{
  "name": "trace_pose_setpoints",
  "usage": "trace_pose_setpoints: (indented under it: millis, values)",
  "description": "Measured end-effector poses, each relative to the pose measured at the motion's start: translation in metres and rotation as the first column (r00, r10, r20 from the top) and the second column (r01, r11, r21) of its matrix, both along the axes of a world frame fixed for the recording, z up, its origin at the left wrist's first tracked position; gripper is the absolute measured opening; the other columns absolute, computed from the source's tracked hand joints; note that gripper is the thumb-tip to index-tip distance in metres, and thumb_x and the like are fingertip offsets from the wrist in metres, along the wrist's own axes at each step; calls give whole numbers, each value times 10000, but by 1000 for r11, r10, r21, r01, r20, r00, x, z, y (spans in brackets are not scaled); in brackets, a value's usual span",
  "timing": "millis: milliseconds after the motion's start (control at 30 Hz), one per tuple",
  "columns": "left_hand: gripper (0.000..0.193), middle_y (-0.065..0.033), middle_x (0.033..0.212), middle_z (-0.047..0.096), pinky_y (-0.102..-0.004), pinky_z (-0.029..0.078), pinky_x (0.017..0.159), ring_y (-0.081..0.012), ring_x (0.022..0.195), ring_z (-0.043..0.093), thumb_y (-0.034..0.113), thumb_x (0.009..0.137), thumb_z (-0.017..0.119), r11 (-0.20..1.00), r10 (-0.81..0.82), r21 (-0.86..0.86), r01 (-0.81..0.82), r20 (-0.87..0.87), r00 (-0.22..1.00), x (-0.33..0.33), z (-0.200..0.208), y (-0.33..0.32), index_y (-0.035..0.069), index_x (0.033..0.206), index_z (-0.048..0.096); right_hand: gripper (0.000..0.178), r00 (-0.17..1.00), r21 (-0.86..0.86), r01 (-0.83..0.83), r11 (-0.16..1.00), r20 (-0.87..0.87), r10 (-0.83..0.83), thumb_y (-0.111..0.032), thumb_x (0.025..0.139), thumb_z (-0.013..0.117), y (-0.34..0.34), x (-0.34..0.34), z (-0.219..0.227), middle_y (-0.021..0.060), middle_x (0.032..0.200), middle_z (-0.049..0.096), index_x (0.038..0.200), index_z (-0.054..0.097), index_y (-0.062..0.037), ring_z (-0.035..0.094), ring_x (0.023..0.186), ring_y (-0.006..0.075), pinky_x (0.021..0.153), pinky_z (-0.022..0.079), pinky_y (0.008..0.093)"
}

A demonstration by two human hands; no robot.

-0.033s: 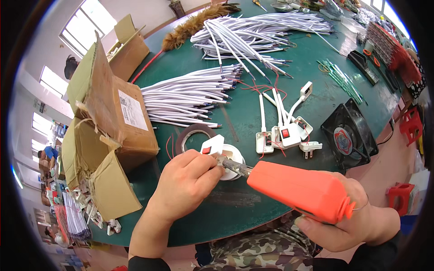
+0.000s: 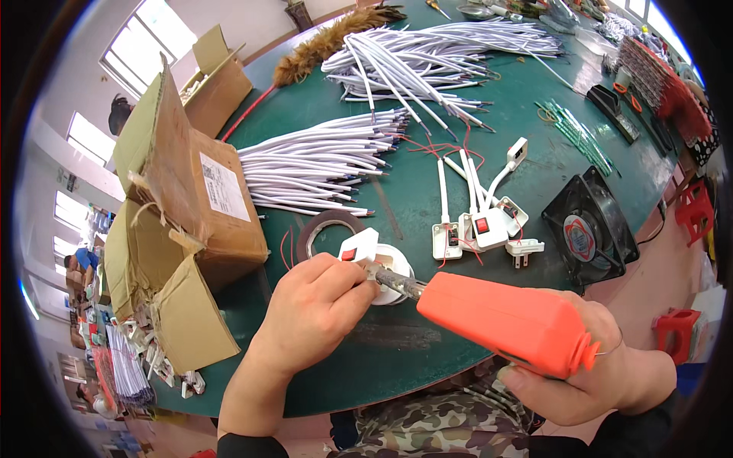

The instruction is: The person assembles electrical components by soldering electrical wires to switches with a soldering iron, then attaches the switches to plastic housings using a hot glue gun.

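My left hand (image 2: 311, 309) is closed around a white plug housing with a red rocker switch (image 2: 364, 241), near the table's front edge. My right hand (image 2: 576, 393) grips an orange soldering gun (image 2: 500, 317). Its metal barrel points left and reaches the fingers of my left hand; the tip is hidden there. Just behind the plug housing lies a round white piece (image 2: 399, 266), partly covered by the barrel. A brown roll of tape (image 2: 311, 233) lies beside it. To the right are several white plug housings (image 2: 482, 229) with white cables and thin red wires.
An open cardboard box (image 2: 229, 229) stands at the left. White cables (image 2: 305, 164) lie in bundles behind. A black fan (image 2: 592, 229) stands at the right edge of the green table (image 2: 450, 359). Green-white sticks (image 2: 576, 133), a feather duster (image 2: 324, 46) and orange-handled scissors (image 2: 628, 95) lie farther back.
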State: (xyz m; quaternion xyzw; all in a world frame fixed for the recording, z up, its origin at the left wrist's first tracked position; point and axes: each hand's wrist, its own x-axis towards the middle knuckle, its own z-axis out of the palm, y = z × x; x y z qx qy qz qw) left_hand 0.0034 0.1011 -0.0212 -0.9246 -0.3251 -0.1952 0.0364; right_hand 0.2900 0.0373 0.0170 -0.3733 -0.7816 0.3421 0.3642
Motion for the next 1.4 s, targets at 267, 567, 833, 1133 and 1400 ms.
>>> trace_pose_setpoints:
  millis: [267,567,833,1133,1400]
  values:
    - [118,-42,825,594,-343,509,641,-233,717,575,14,672,643,1000,5,-11,-5,5,1000,1,0,-1,38,787,626,301,998,-116,-58,992,-22,56,-109,755,725,5,4,5,165,1048,625,1016,638,17,638,883,302,712,521,339]
    - [124,-38,820,592,-345,508,643,-233,715,572,7,670,642,1000,-1,-9,2,20,1000,2,0,1,39,785,612,356,997,10,-42,999,60,41,-111,752,724,1,3,3,205,1100,607,1059,626,40,642,926,325,755,530,349]
    - [119,-36,807,584,-342,504,633,-229,704,565,-9,685,659,1000,3,2,-3,21,1000,3,0,-1,38,782,607,360,997,-121,-66,991,-48,60,-90,748,723,2,3,7,205,1105,606,1067,622,45,645,937,328,769,530,344]
    - [166,-33,804,587,-339,507,630,-230,702,569,-16,683,671,1000,1,-24,0,25,1000,3,2,-2,46,833,642,246,990,150,-27,988,138,6,-95,737,722,-5,15,9,131,946,623,949,651,8,617,813,300,700,495,366]
    - [240,-26,823,608,-341,516,631,-228,718,587,-11,657,677,1000,9,-12,-9,22,1000,1,-1,0,62,886,674,396,983,-30,160,987,-86,-162,-140,743,711,-18,28,0,136,946,657,1083,607,32,604,664,214,581,473,304]
